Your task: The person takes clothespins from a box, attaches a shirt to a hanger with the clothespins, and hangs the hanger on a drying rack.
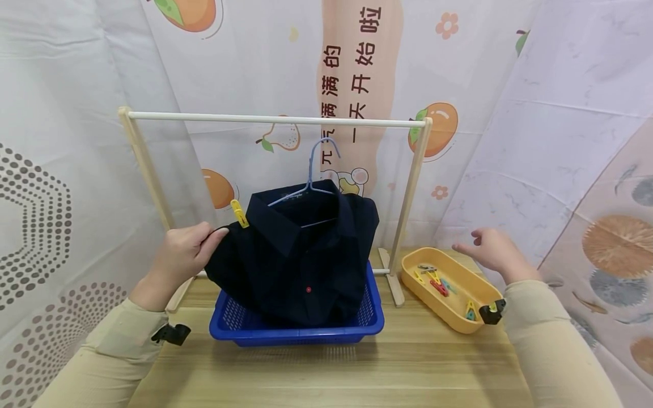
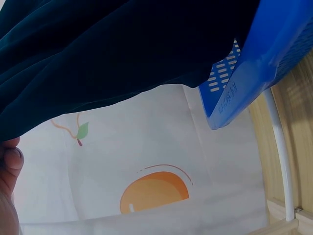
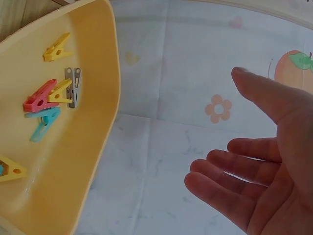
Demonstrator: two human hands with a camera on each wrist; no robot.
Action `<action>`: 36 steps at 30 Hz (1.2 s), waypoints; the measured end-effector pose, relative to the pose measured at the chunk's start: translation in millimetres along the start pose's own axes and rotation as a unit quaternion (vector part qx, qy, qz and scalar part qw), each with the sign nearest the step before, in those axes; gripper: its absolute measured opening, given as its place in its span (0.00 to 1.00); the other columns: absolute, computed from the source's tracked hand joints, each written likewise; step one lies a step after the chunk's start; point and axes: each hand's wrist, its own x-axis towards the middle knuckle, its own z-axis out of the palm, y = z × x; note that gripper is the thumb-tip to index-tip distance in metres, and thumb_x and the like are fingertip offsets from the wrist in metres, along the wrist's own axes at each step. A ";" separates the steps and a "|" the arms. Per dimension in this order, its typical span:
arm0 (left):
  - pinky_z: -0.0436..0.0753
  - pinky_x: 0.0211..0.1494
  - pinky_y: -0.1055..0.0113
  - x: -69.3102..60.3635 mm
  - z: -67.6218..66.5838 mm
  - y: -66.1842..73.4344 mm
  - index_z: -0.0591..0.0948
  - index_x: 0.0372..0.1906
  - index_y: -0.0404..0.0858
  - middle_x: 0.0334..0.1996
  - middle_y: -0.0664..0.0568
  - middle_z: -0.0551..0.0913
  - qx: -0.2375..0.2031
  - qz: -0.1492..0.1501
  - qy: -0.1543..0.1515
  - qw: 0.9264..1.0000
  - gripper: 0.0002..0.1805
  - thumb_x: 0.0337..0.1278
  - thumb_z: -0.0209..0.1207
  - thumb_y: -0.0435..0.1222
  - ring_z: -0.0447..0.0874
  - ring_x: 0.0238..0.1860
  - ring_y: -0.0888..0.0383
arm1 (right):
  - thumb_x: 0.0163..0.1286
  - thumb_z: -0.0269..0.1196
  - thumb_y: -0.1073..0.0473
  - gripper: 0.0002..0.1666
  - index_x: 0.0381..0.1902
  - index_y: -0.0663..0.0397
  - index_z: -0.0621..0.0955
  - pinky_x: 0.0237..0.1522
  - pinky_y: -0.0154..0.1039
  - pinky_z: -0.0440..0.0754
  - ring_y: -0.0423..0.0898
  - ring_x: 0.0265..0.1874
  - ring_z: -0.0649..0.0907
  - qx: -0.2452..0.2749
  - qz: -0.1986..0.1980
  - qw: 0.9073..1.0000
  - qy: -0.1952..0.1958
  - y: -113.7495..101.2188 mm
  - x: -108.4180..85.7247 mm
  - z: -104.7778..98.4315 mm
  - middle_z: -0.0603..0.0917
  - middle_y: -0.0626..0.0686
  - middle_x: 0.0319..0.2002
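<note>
A dark shirt (image 1: 326,260) hangs on a blue hanger (image 1: 310,170), its lower part in a blue basket (image 1: 306,335). My left hand (image 1: 181,255) pinches the shirt's shoulder at the left; in the left wrist view the fingers of that hand (image 2: 9,181) show at the edge of the dark cloth (image 2: 122,54). A yellow clothespin (image 1: 239,213) is clipped on the shoulder near the collar. Above the far right side of a yellow tray (image 1: 423,294), my right hand (image 1: 492,252) is empty, thumb and fingers apart, as the right wrist view shows the hand (image 3: 264,171) beside the tray (image 3: 105,98).
A rack with a white rod (image 1: 275,119) and wooden posts stands behind the basket. Several clothespins lie in the tray, among them a red one (image 3: 40,96), yellow ones and a grey one (image 3: 73,88). The hanger's hook is below the rod in the head view.
</note>
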 end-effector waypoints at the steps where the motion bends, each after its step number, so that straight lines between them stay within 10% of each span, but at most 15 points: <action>1: 0.51 0.16 0.71 -0.1 0.0 0.0 0.65 0.18 0.43 0.16 0.64 0.53 0.000 -0.001 0.001 1.000 0.29 0.80 0.49 0.50 0.48 0.14 0.68 | 0.69 0.63 0.31 0.54 0.60 0.83 0.71 0.45 0.64 0.81 0.73 0.48 0.81 0.000 0.002 1.000 -0.002 2.3 0.6 1.8 0.80 0.78 0.49; 16: 0.51 0.15 0.71 -0.7 0.2 0.4 0.65 0.18 0.43 0.16 0.65 0.53 -0.001 -0.008 0.007 1.000 0.29 0.80 0.49 0.51 0.48 0.14 0.68 | 0.67 0.66 0.32 0.54 0.56 0.84 0.73 0.37 0.54 0.84 0.50 0.26 0.84 0.023 0.032 0.998 -0.049 27.1 -1.3 30.8 0.78 0.80 0.50; 36: 0.51 0.15 0.70 0.2 -0.2 1.8 0.65 0.18 0.43 0.15 0.64 0.53 -0.005 -0.009 0.011 1.000 0.29 0.80 0.50 0.51 0.48 0.13 0.68 | 0.65 0.70 0.40 0.50 0.58 0.84 0.69 0.28 0.48 0.84 0.58 0.28 0.84 0.060 0.065 0.992 -0.095 35.9 -6.2 54.7 0.79 0.75 0.42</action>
